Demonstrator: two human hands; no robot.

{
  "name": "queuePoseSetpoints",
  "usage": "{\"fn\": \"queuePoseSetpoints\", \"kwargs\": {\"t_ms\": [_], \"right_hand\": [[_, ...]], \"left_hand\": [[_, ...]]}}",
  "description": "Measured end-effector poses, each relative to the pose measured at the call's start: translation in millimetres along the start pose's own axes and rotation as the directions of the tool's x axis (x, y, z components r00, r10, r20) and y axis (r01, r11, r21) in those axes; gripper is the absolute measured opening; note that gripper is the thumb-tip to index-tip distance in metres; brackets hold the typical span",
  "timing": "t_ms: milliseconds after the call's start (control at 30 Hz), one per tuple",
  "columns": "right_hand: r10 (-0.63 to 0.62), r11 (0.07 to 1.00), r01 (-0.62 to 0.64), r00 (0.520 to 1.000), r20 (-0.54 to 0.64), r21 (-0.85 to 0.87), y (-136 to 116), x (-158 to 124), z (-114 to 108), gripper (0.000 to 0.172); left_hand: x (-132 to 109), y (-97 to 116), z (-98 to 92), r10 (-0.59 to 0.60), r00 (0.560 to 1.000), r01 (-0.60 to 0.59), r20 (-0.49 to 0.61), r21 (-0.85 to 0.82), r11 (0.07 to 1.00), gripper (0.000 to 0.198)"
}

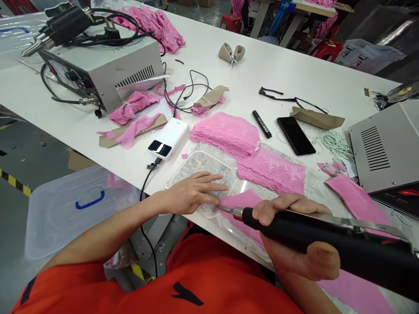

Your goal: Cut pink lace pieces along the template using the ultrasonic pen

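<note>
My right hand (pixel 294 235) is wrapped round a thick black handheld tool (pixel 314 231) with a slim metal tip. That tip points left and meets the edge of a flat pink fabric piece (pixel 245 203), close to my left fingers. Palm down, my left hand (pixel 199 192) lies with its fingers spread over a clear plastic template (pixel 193 163), the lower fingertips at the fabric's edge. Just beyond are two stacks of pink lace pieces, one rounded (pixel 225 131) and one squarer (pixel 273 170). Whether the tip presses into the fabric I cannot tell.
Grey control boxes stand at left (pixel 108 65) and right (pixel 389 139), another black tool (pixel 62 26) on the left one. A white power bank (pixel 172 137), marker (pixel 262 124), phone (pixel 296 135) and pink bundles (pixel 134 104) lie around. A lidded plastic bin (pixel 65 218) is below left.
</note>
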State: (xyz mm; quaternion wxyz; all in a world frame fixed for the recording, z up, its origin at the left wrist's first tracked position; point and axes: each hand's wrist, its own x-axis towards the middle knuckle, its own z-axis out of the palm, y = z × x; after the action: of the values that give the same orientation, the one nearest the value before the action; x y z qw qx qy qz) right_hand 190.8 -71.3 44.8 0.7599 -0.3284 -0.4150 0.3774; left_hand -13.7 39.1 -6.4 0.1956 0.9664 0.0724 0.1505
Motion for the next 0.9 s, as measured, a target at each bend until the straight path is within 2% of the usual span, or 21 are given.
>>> {"fn": "queuePoseSetpoints", "kwargs": {"t_ms": [333,633,767,900], "right_hand": [[-0.003,0.997,0.005,0.999,0.033,-0.076,2,-2,1,0.027],[-0.045,0.998,0.046,0.999,0.03,-0.049,4,-1,6,0.022],[-0.06,0.995,0.056,0.997,-0.045,-0.085,-12,7,-15,0.028],[-0.205,0.969,0.173,0.962,-0.18,-0.179,-28,21,-46,0.027]], "left_hand": [[0,2,-0.5,-0.017,0.999,0.018,0.032,-0.007,1.0,0.051],[-3,0,1.1,0.01,1.0,-0.01,-0.013,0.01,1.0,0.049],[-3,1,-2.0,0.023,0.999,-0.022,-0.035,0.021,1.0,0.044],[9,7,-1.6,0.033,0.998,-0.031,-0.052,0.041,0.999,0.039]]}}
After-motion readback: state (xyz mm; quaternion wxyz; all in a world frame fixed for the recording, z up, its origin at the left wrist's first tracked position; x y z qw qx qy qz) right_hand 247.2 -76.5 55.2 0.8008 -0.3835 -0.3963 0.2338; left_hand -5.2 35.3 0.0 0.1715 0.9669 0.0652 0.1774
